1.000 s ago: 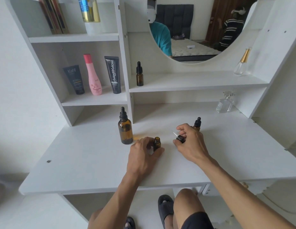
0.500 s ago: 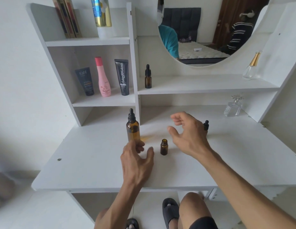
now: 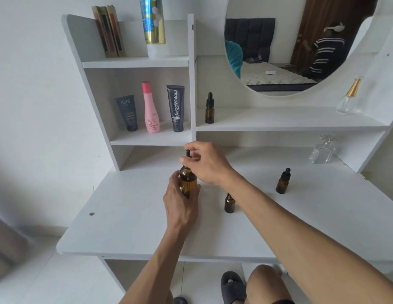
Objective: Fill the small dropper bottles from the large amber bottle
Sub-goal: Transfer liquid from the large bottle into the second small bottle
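Both hands have left the open small bottle (image 3: pixel 229 203) and gone to the large amber bottle (image 3: pixel 188 181). It stands upright on the white desk (image 3: pixel 129 216), long axis vertical, black dropper top (image 3: pixel 187 153) pointing up, just in front of the shelf divider. Left hand (image 3: pixel 180 205) wraps its body; right hand (image 3: pixel 207 163) pinches the dropper cap. A capped small bottle (image 3: pixel 283 181) stands well apart to the right, and another (image 3: pixel 210 108) on the shelf above. Bare desktop stretches left toward the front edge.
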